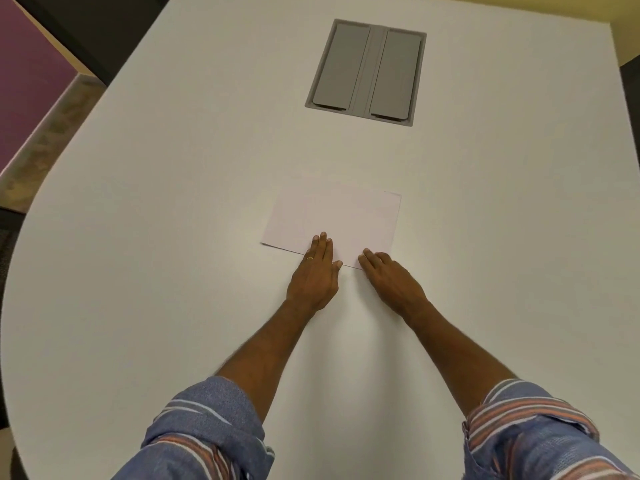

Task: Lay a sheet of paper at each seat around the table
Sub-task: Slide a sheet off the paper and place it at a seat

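Observation:
A white stack of paper [337, 220] lies flat on the white table [173, 237], a little in front of me at the middle. My left hand [315, 271] rests with straight fingers on the paper's near edge; a ring shows on one finger. My right hand [391, 275] lies at the paper's near right corner, its fingertips on the edge and the fingers slightly bent. Whether it pinches a sheet cannot be made out. Both forearms reach out from rolled striped blue sleeves.
A grey recessed cable box [367, 71] with two closed flaps sits in the table beyond the paper. The table's rounded edge curves along the left, with carpet [45, 143] and a purple panel [24, 81] beyond it.

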